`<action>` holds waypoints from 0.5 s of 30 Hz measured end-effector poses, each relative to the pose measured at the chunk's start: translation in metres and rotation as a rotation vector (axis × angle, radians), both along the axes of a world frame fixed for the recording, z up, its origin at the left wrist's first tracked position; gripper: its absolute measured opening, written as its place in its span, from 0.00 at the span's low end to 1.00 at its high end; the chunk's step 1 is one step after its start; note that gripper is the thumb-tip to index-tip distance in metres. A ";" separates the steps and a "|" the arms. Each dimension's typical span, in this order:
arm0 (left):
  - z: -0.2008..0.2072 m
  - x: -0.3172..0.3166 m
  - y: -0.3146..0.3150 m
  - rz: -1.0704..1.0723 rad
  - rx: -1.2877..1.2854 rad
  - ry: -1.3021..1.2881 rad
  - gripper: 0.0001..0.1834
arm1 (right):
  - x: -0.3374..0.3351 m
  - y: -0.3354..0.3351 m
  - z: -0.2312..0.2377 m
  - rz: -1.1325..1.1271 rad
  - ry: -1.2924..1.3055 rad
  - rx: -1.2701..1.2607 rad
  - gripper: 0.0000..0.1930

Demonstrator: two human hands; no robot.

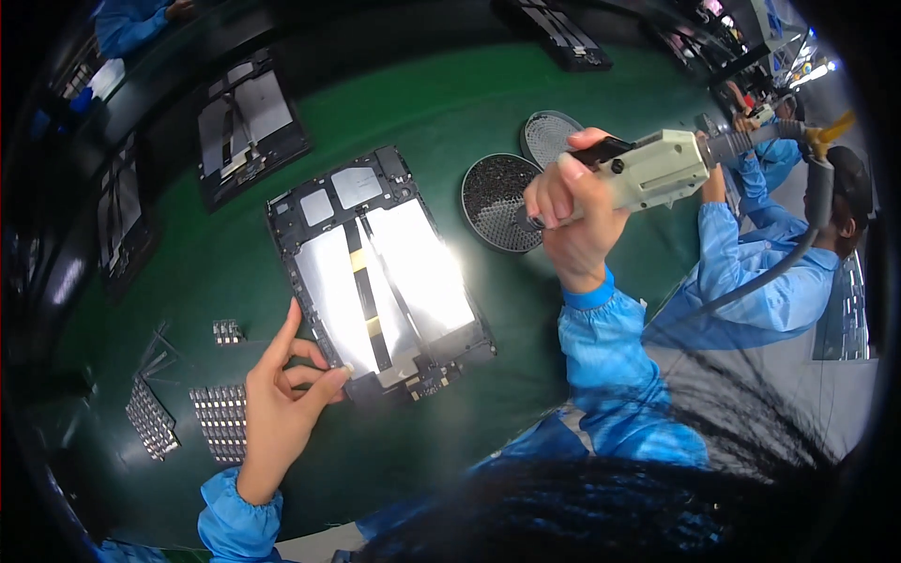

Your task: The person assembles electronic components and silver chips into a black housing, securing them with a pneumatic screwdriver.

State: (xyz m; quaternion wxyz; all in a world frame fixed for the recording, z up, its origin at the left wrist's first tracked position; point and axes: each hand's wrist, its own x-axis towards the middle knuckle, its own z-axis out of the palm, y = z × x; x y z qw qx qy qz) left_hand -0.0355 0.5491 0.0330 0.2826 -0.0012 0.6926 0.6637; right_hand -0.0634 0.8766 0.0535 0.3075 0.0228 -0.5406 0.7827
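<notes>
Qty: 1 open tablet-like unit [432,272] mid-table [394,103], w/ at least 3 similar units [263,108] farther off (2 upper L, 1 up top); 2 round dishes [510,223], nearer one w/ many tiny dark pcs; 3 grps of small parts [218,422] lower L, plus a few thin strips [160,352]; 1 power driver [662,174].

L hand [284,389]: narrow grip, thumb & fingers on unit's lower-L corner; can't tell if that corner's lifted. R hand [577,206]: grip closed round driver, front end by nearer dish's R rim; can't tell if touching.

Room: bare green strip btwn unit & dishes, wider stretch above unit. Table's near edge runs below unit, close to wearer's body.

In the way: R sleeve [605,347] sits R of unit; driver's grey cable [819,197] loops down in front of co-worker [760,281] in blue. Hair strands cross lower R. Another blue sleeve [131,33] top L.
</notes>
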 end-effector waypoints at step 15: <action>0.002 -0.007 0.000 0.004 -0.071 -0.042 0.47 | 0.009 0.010 -0.001 -0.152 -0.177 0.195 0.13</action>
